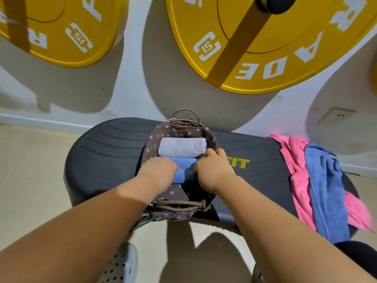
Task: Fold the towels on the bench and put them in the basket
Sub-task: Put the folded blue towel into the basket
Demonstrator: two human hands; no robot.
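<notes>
On the near side of the basket [177,206], down on the pale floor, we see a white perforated clog [120,264]. Two bare forearms reach over the basket's near woven handle. The basket is oval brown wicker with a twisted loop handle at each end, lined in brown cloth printed with small white flowers, and it stands on the bench [106,154].

Inside the basket, the left hand [157,170] and the right hand [214,172] each grip one end of a folded blue towel [184,170]. The fingers of both are curled down over the soft, plush cloth, though we cannot see their tips. Just beyond it in the basket lies a folded grey towel [182,147], a neat rounded rectangle touching the blue one.

The bench is dark grey moulded plastic with rounded ends, ribbed grooves and a dimpled patch. To the right of the basket, beside the right hand, we read yellow letters [240,163]: "FIT".

Further right of the basket, a crumpled pink towel [293,160] hangs over the bench end with an unfolded blue towel [324,190] draped across it.

Beyond the basket, on the white wall, hang two round yellow weight plates [265,37] [57,27], each marked "15" in white; the right one shows "R", "A", "D", "E". A cream wall socket [334,117] sits far right.
</notes>
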